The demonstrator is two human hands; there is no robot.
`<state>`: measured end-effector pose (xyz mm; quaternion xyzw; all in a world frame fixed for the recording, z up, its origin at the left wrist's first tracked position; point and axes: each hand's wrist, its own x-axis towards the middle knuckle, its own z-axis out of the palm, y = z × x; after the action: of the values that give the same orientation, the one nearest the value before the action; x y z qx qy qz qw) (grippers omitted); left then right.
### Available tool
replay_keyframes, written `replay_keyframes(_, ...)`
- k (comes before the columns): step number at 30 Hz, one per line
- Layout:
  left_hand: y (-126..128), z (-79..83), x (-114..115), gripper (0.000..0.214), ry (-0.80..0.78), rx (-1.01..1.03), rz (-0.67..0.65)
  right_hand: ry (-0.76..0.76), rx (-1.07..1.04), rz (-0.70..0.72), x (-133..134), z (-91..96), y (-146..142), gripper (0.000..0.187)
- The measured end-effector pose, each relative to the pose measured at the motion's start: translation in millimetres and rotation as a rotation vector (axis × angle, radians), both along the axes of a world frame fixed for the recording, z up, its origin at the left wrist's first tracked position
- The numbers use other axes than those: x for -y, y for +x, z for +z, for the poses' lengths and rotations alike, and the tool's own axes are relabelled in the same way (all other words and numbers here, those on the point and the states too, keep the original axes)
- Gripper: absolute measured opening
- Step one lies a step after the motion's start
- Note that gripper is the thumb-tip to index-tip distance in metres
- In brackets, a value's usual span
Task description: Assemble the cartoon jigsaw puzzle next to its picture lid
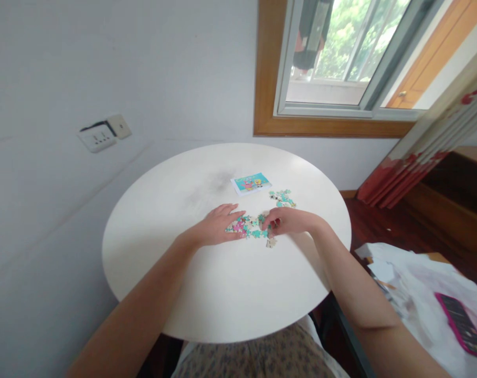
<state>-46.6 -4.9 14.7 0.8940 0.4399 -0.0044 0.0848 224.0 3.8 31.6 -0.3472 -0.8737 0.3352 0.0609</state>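
A partly joined jigsaw puzzle point(240, 226) in pink and teal lies on the white round table point(222, 294). My left hand point(220, 224) rests flat at its left side, fingers spread around the pieces. Over the puzzle's right side, my right hand point(279, 219) has its fingers curled and pinched together; whatever is between them is too small or hidden to make out. Loose puzzle pieces point(283, 198) are grouped just beyond my right hand, and one pale piece point(271, 242) lies nearer to me. Behind the puzzle lies a picture card point(252, 183) with cartoon figures.
The table stands against a white wall with a socket point(97, 137) and a window point(325, 58). To the right, a phone point(462, 324) in a pink case lies on white plastic sheeting point(413, 294). A red and white curtain point(413, 157) hangs by the window.
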Motion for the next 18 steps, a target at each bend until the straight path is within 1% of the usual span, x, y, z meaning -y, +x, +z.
replay_keyframes(4,0,-0.3,0,0.077,0.000,0.014,0.004,-0.003,0.002,0.006,-1,-2.3,-1,0.019)
replay_keyframes(10,-2,-4.2,-2,0.077,0.020,0.000,-0.006,-0.045,-0.001,-0.013,-4,-9.2,-2,0.019)
replay_keyframes(14,-2,-4.7,-2,0.077,0.018,0.010,-0.009,-0.010,0.004,-0.043,-1,-5.0,-4,0.018)
replay_keyframes(18,-1,-2.1,-1,0.077,0.003,0.005,0.002,0.037,0.001,-0.069,0,1.2,-2,0.020)
